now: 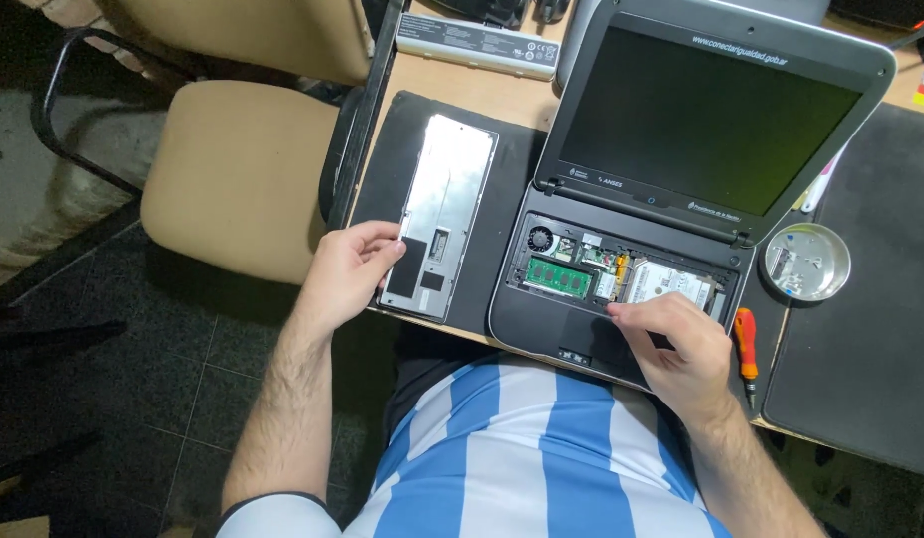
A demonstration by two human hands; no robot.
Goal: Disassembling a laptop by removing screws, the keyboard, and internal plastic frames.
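The laptop screen [706,115] stands dark and blank at the table's far middle, tilted back in a grey frame. A white label covers the hard drive [669,282] (rectangular, silver-edged) in the opened base. A long whitish battery [479,40] bears printed labelling.

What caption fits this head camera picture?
Left hand holds a silver panel; right hand touches the opened laptop.

Wooden desk [502,95]: black mat [502,199], grey battery [477,42], second dark mat [865,329].
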